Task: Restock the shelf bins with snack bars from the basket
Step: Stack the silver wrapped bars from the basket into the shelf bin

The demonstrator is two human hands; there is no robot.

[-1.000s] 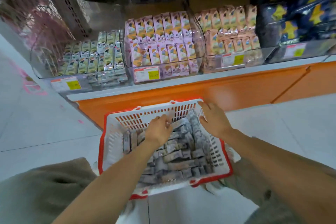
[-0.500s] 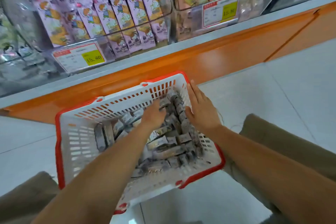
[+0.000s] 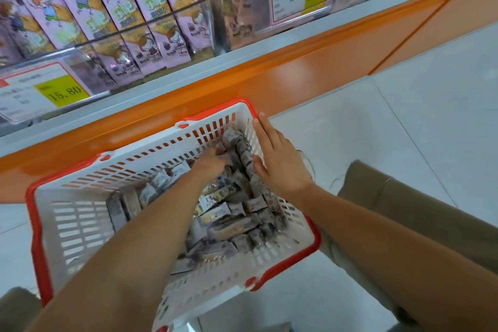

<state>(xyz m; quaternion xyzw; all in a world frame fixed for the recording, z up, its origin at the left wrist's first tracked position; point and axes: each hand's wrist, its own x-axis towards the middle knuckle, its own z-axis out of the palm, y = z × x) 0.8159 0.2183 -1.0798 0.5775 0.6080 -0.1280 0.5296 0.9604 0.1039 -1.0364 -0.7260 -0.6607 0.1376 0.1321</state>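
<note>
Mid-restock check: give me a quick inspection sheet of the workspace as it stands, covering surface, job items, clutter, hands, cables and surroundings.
Surface: pale grey tiled floor in front of the orange shelf base.
Job's things: white slotted plastic basket with red rim, grey-wrapped snack bars heaped toward its right side; clear plastic shelf bins above hold pink-wrapped bars.
Clutter: nothing seen.
Hands: left hand dug into the bars, grip unclear through blur; right hand flat, fingers straight, against the basket's right wall.
Cables: thin dark strand on the tiles by the right wrist, kind unclear.
Surroundings: yellow price tags reading 15.80 on the bin fronts; khaki trouser legs either side of the basket.
</note>
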